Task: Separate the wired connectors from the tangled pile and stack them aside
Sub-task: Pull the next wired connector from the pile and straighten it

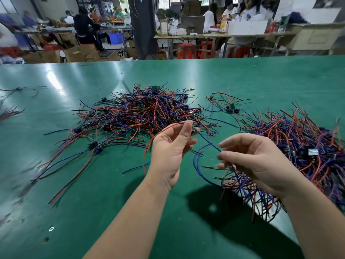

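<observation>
Pinching a wired connector (194, 131) in left hand (170, 148), centre frame. Gripping a blue wire (209, 142) in right hand (261, 161), lower right.

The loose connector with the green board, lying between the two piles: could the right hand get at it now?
Probably yes, once freed. The right hand pinches a blue wire, so it is busy, but only bare green table and a few stray wires lie between it and the loose connector.

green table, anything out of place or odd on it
Nothing damaged or spilled. A few stray wired connectors lie alone at the green table's far left edge, apart from the central tangled wire pile and the stack on the right.
</observation>
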